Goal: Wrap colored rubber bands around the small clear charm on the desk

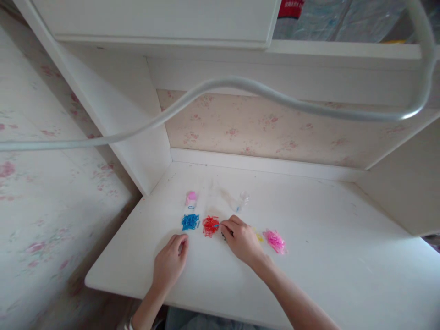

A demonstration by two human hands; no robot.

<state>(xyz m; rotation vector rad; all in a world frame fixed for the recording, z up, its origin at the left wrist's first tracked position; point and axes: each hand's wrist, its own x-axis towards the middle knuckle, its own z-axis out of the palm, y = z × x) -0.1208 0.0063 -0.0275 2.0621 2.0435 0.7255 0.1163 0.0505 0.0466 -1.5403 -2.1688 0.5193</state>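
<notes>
My right hand (239,237) is pinched at the right edge of a pile of small red clips (209,225). A small blue clip (216,225) shows at its fingertips over the red ones. Part of a dark pile (223,237) peeks out under that hand. My left hand (171,259) rests curled on the desk, thumb and forefinger together; whether anything is in them is hidden. Just beyond it lies a pile of blue clips (190,222). Right of my right hand are a partly covered yellow pile (258,236) and a pink pile (275,241).
Behind the piles stand a small clear container with pink in it (191,198) and a second clear container (244,199). The white desk (337,275) has a shelf unit (165,23) above. A pale curved tube (237,82) crosses the view overhead.
</notes>
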